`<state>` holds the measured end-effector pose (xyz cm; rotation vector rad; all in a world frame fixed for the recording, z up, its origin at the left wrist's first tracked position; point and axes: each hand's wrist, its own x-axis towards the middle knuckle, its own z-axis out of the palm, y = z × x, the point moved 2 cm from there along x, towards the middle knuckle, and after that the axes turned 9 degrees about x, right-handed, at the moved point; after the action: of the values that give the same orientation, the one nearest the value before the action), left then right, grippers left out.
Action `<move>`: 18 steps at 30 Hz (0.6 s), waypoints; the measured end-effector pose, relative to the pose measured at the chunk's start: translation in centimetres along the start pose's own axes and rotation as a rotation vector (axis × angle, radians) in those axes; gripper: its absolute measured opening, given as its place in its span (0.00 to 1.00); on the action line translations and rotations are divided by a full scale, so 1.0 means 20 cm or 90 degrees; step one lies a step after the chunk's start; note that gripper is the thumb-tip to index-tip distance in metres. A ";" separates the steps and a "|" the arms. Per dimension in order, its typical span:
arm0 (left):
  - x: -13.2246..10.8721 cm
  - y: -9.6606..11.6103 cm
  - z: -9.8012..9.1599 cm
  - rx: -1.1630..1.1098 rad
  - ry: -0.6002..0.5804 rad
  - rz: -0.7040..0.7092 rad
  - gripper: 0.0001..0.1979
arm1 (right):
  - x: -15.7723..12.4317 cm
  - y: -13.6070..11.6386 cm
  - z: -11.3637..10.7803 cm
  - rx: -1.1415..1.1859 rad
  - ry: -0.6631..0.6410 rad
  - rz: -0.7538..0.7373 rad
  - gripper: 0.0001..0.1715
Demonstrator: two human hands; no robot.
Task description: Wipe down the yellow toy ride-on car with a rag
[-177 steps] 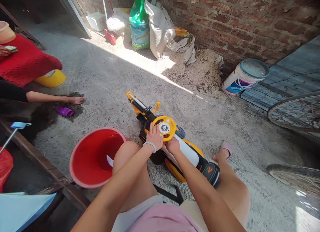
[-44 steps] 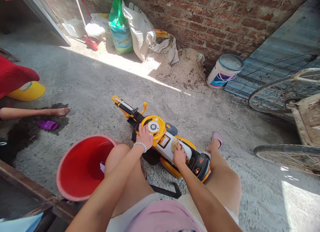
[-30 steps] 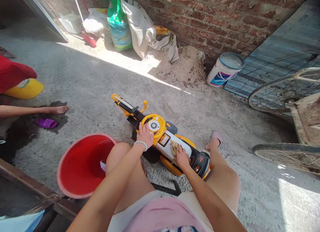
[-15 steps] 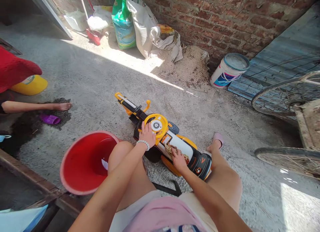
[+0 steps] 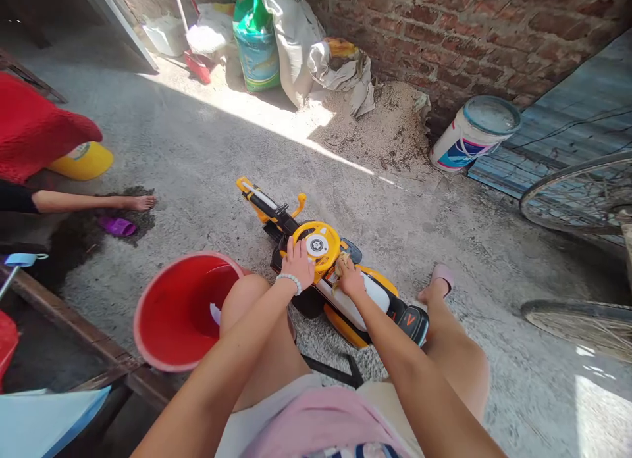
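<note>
**Your yellow-and-black toy car, with a red basin beside it**

You have a toy car in yellow and black, with a white panel along its body and an orange mark on its black tail. Its steering wheel is yellow round a white-and-black hub, and the cloth on it is tan. Your bracelet is of white beads, your shorts are pink and your pink slipper is pale. The basin is red with a paler pink rim. Farther off are a red-brown brick wall, a white bucket printed in blue and red, a green-and-blue sack, and a purple slipper on a dark wet patch of the grey floor.
</note>
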<state>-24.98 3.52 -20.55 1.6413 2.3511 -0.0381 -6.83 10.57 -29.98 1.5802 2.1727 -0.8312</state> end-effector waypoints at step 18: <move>0.01 0.00 0.02 -0.012 0.008 0.000 0.39 | -0.53 0.41 0.31 -0.117 -0.187 -0.323 0.27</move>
<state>-25.01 3.63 -20.96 1.6375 2.3544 -0.0063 4.01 0.47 -30.89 0.7682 2.3692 -0.9013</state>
